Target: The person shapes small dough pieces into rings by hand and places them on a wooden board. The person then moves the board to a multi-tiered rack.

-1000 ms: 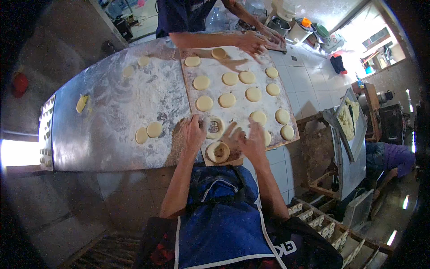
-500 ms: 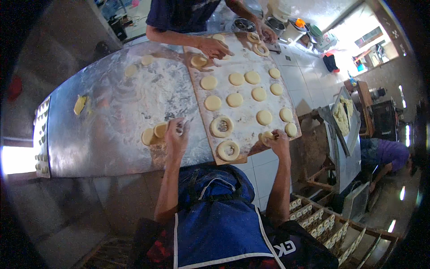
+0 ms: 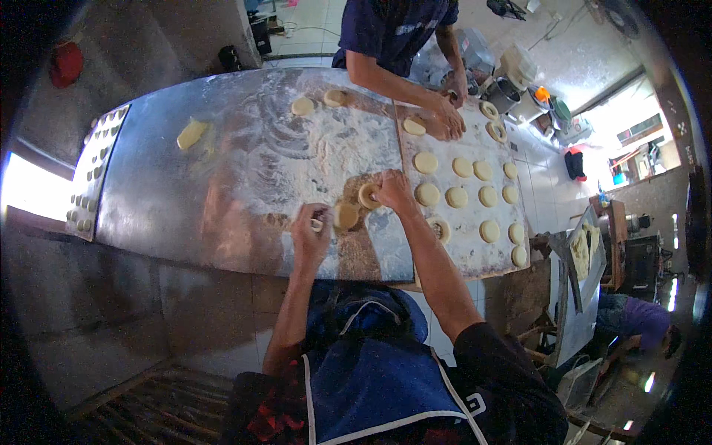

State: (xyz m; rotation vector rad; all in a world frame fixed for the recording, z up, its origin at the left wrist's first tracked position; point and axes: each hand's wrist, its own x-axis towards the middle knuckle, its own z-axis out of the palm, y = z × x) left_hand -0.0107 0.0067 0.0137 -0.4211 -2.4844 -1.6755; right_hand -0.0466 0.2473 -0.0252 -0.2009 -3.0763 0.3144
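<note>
My right hand (image 3: 393,189) is closed on a pale dough ring (image 3: 368,197) over the floured metal table (image 3: 156,193). My left hand (image 3: 310,230) is closed around something small and whitish that I cannot make out, left of a dough disc (image 3: 345,216) on the table. To the right, a dusted board (image 3: 467,226) carries several round discs, a ring (image 3: 440,230) partly behind my right forearm, and more rings at its far end. A yellow lump (image 3: 191,135) and two farther discs (image 3: 302,105) also rest on the metal.
A co-worker in a dark shirt reaches over the board's far end with their hands (image 3: 449,119). A filled tray (image 3: 111,130) is at the far left; buckets (image 3: 504,95) stand behind. At right are a dough-laden metal stand (image 3: 564,311) and a person bending (image 3: 641,326).
My right hand has moved left from the board's right side onto the metal table, now gripping a dough ring. The co-worker's hands have shifted, and the view has turned.
</note>
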